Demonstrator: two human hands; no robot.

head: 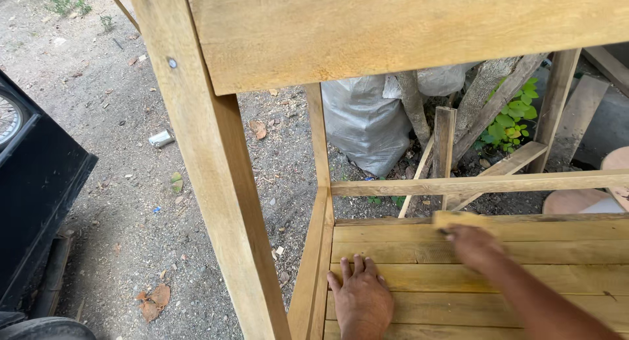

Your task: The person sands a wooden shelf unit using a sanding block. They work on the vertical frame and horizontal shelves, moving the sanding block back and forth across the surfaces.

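My left hand (360,299) lies flat, fingers spread, on the slatted lower shelf (563,251) of a bare wooden frame, near its left edge. My right hand (473,245), blurred, reaches further back across the slats and grips a small yellowish block (457,219) pressed against the rear slat. A thick wooden leg (216,183) with two screw heads rises at the left. A wide board (406,29) spans the top of the view, and a thin rail (478,183) runs across behind the shelf.
Gravel ground (118,183) with dry leaves and a crushed can (160,139) lies to the left. A black vehicle body (33,189) stands at far left. Behind the frame sit a grey sack (363,120), a tree trunk (485,84), green leaves and scrap planks.
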